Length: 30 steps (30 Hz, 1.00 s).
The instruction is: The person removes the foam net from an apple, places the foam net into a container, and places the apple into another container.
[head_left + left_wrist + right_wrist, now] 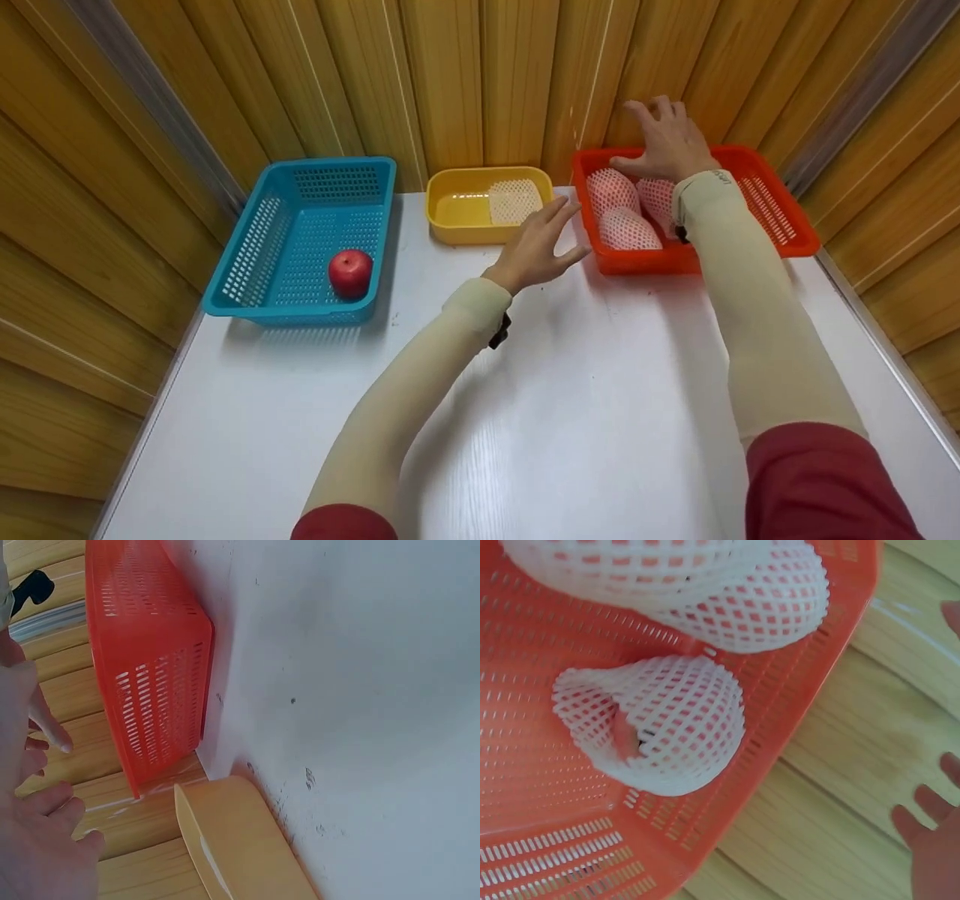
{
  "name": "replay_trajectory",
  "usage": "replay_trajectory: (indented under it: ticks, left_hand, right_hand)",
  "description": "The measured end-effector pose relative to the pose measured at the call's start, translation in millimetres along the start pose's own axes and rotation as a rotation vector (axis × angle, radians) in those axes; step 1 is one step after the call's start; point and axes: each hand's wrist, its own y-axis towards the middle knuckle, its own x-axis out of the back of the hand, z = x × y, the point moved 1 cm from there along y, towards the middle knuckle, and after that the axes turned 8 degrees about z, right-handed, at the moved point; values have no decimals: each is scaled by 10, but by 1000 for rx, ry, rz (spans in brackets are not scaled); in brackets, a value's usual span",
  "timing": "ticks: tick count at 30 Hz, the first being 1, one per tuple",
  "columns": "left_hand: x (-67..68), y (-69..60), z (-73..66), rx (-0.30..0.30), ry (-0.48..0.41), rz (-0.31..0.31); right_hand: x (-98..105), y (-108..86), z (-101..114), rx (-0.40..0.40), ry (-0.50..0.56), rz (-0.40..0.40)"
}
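My right hand [670,146] is held above the red basket [652,262], fingers spread and holding nothing. In that basket lie three fruits in white foam nets; one netted fruit [679,724] shows pinkish skin through the mesh in the right wrist view. Between the yellow container [469,234] and the red basket hovers my left hand [536,247], its fingers apart and nothing in them. Inside the yellow container lies a loose white foam net [515,201]. A bare red apple [350,273] sits in the near right corner of the blue basket [225,292].
The baskets and the container stand in a row along the back of the white table [570,420]. Wood-panelled walls [517,82] rise close behind them and on both sides.
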Motion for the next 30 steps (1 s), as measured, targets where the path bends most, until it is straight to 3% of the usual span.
replay_trajectory:
  ticks: [10, 14, 21, 30]
  left_hand:
    - [-265, 98, -249, 45, -33, 35]
    - [-371, 155, -330, 91, -52, 29]
    - [-460, 198, -373, 152, -75, 21]
    - [-495, 227, -412, 156, -33, -8]
  right_hand:
    - [27, -117, -188, -152, 153, 275]
    - [36, -131, -219, -189, 170, 355]
    - [-6, -116, -272, -206, 188, 421]
    - [-72, -163, -431, -242, 218, 489]
